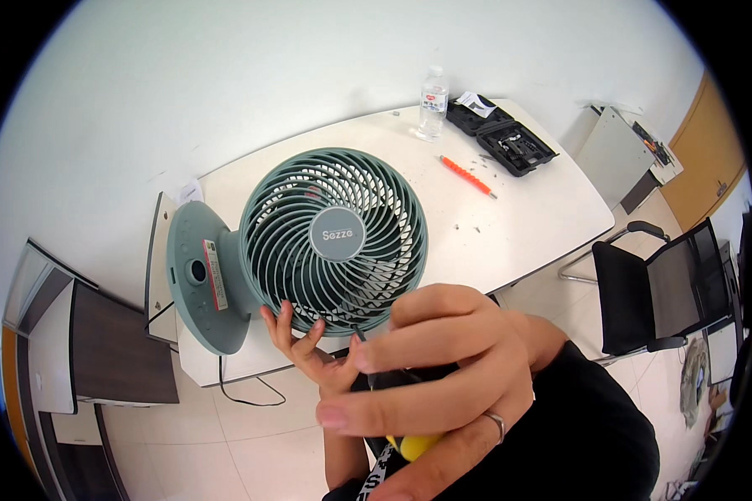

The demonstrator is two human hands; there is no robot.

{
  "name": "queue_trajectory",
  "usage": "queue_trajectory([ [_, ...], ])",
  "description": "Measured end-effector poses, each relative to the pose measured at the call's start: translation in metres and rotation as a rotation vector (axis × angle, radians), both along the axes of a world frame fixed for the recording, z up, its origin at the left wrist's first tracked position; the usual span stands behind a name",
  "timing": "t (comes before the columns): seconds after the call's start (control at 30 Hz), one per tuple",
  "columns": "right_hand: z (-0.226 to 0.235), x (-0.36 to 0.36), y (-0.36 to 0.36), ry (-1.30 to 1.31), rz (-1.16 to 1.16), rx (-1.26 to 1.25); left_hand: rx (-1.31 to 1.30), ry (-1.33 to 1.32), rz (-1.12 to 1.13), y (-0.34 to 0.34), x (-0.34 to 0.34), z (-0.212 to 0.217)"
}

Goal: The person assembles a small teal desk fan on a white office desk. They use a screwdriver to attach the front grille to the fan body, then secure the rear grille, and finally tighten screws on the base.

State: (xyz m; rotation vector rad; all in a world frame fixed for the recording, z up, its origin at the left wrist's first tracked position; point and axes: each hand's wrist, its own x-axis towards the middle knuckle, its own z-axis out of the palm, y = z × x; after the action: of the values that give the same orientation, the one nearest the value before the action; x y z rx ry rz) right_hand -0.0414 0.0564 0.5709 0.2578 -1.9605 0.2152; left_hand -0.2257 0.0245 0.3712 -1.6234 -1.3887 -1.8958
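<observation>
A green desk fan (363, 179) lies on its side on the table, its round grille facing up and its base at the left. At the grille's lower rim, my left hand (313, 355) grips the edge with its fingers. Closer to the camera, my right hand (455, 359) is closed around a screwdriver (418, 447) with a yellow handle. The dark shaft points up toward the fan's lower rim, beside my left hand; whether its tip touches the fan I cannot tell. My right fingers hide much of the screwdriver.
On the white table (476, 242) stand a water bottle (433, 104) and an open black tool case (516, 149). An orange-red pen-shaped tool (468, 176) and several small dark parts lie nearby. A black chair (652, 292) stands at the right, and a cord (255, 404) hangs below the fan base.
</observation>
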Motion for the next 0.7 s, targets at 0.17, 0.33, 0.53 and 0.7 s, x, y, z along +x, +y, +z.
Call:
queue_trajectory([
  [0.17, -0.001, -0.003, 0.003, 0.132, -0.127, 0.129, -0.013, 0.013, 0.004, -0.001, 0.000, 0.001],
  [0.33, 0.000, -0.001, 0.006, 0.058, 0.002, 0.033, -0.008, -0.001, 0.002, 0.000, 0.000, -0.001],
  [0.53, -0.003, 0.000, 0.002, 0.108, -0.087, 0.045, 0.002, 0.004, -0.029, 0.000, -0.001, -0.005],
  [0.7, 0.000, 0.004, 0.004, 0.059, 0.003, 0.020, -0.004, -0.060, -0.022, 0.001, 0.001, -0.010],
])
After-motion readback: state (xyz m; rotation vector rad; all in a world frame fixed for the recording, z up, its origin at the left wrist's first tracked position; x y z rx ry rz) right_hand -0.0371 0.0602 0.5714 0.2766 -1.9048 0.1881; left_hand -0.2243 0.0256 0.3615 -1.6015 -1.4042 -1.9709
